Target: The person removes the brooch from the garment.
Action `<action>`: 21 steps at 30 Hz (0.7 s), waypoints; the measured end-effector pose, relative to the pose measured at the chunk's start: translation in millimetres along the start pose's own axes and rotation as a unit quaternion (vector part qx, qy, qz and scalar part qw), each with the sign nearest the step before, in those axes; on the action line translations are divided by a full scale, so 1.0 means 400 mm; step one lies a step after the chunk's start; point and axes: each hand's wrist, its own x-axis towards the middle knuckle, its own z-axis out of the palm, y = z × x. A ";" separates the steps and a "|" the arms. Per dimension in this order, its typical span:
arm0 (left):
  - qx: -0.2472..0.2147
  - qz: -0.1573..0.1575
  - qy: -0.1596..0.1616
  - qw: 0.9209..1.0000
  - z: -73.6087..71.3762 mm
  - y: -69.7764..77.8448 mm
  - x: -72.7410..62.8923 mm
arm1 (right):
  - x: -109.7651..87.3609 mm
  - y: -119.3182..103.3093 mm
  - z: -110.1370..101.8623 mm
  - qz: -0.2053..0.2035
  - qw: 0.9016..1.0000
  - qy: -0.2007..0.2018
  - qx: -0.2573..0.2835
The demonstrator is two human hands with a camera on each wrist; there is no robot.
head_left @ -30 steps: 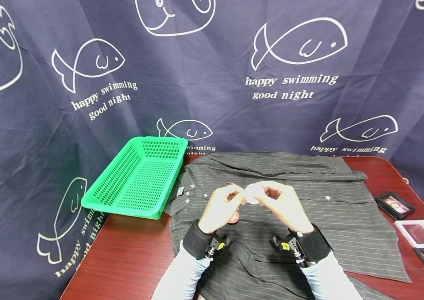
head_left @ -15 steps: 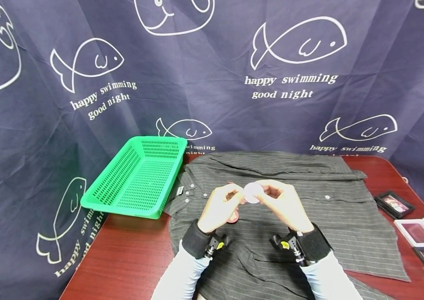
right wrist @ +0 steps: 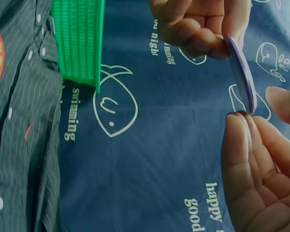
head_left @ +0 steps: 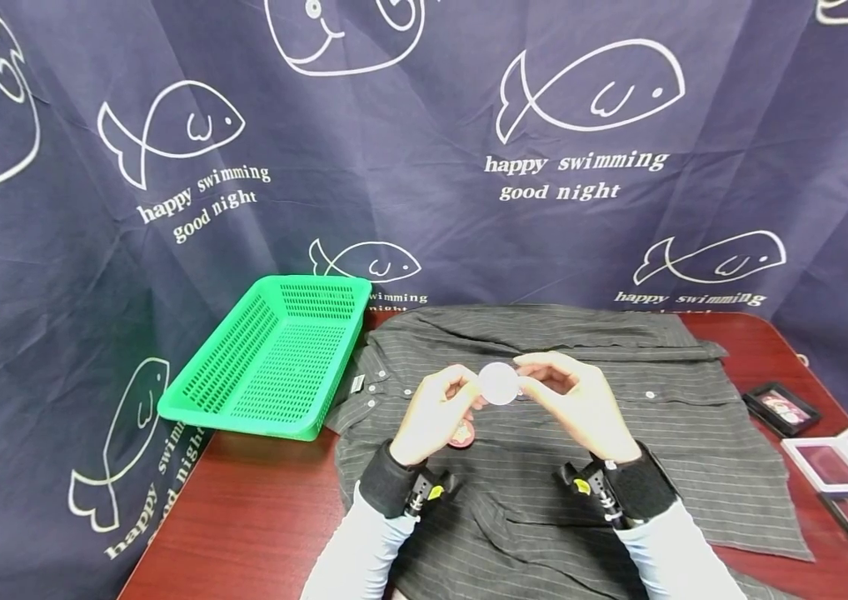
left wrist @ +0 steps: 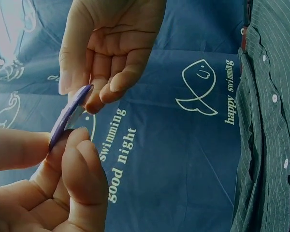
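A pale purple round flat disc point(head_left: 498, 383), thin like a badge, is held above a dark grey pinstriped shirt point(head_left: 581, 467). Thumb and fingers of my left hand point(head_left: 435, 412) pinch its left edge; the left wrist view shows the disc point(left wrist: 70, 116) nearly edge-on. At the opposite edge, my right hand point(head_left: 581, 404) touches the rim with its fingertips. Its thumb point(right wrist: 285, 104) stands apart from the disc in the right wrist view. A red round badge point(head_left: 462, 434) with a light figure lies on the shirt, just beside my left hand.
At the left stands a green perforated basket point(head_left: 266, 367). A small black-framed picture point(head_left: 782, 408) and white-edged clear frames point(head_left: 832, 458) lie at the right on the red-brown table point(head_left: 244, 508). Behind hangs a blue curtain point(head_left: 424, 150) with fish drawings.
My right thumb has come off the disc's face and the right hand has shifted slightly right. The disc's whole round face now shows, still in my left hand.
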 end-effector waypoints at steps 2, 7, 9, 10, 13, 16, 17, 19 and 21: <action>-0.006 -0.003 0.001 1.000 -0.001 0.002 0.000 | -0.001 -0.007 -0.005 -0.014 1.000 0.002 -0.003; -0.026 -0.021 0.009 0.999 -0.006 0.007 0.000 | -0.003 -0.020 -0.013 -0.051 0.998 0.007 -0.035; -0.031 -0.029 0.016 0.999 -0.008 0.009 0.002 | -0.003 -0.020 -0.015 -0.072 0.996 0.006 -0.052; -0.035 -0.034 0.020 0.999 -0.009 0.011 0.003 | -0.004 -0.019 -0.015 -0.086 0.994 0.005 -0.060; -0.052 -0.045 0.029 0.997 -0.011 0.015 0.007 | -0.005 -0.012 -0.014 -0.131 0.988 0.000 -0.078; -0.073 -0.054 0.032 0.995 -0.011 0.021 0.008 | -0.006 -0.007 -0.009 -0.163 0.982 0.006 -0.096; -0.079 -0.056 0.032 0.995 -0.010 0.022 0.007 | -0.006 -0.006 -0.007 -0.171 0.980 0.008 -0.103; -0.093 -0.063 0.032 0.993 -0.009 0.023 0.007 | -0.007 -0.004 -0.003 -0.190 0.974 0.012 -0.121; -0.106 -0.070 0.030 0.991 -0.007 0.022 0.006 | -0.007 -0.001 0.001 -0.206 0.969 0.014 -0.134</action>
